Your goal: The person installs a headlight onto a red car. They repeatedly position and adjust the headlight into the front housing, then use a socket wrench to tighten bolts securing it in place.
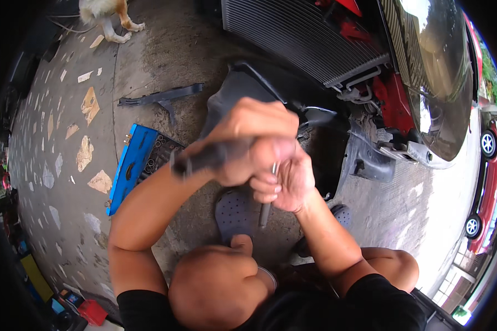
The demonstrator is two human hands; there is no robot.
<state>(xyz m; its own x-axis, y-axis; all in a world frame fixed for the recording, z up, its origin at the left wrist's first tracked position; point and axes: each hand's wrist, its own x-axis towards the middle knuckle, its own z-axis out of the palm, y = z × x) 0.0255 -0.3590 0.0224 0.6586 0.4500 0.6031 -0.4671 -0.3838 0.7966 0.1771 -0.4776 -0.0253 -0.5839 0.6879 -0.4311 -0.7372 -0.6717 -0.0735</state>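
Observation:
My left hand (pixel 254 124) is closed around a dark-handled tool (pixel 209 157), whose handle sticks out to the left and is smeared by motion. Just below it, my right hand (pixel 294 185) has its fingers curled round a slim metal rod (pixel 265 214), the lower end of which points down toward the ground. The two hands meet in front of me, above my shoes. Whether the rod and the dark handle are joined is hidden by my fingers. To the left of my hands lies an open blue tool case (pixel 131 168) with several metal sockets (pixel 150 164) inside.
A black plastic strip (pixel 163 97) lies on the concrete beyond the case. Large black plastic panels (pixel 226 91) rest ahead, beneath an exposed car radiator (pixel 303 41) and headlight (pixel 439 83). A dog (pixel 116 22) stands far left; a red car (pixel 488 182) is parked at right.

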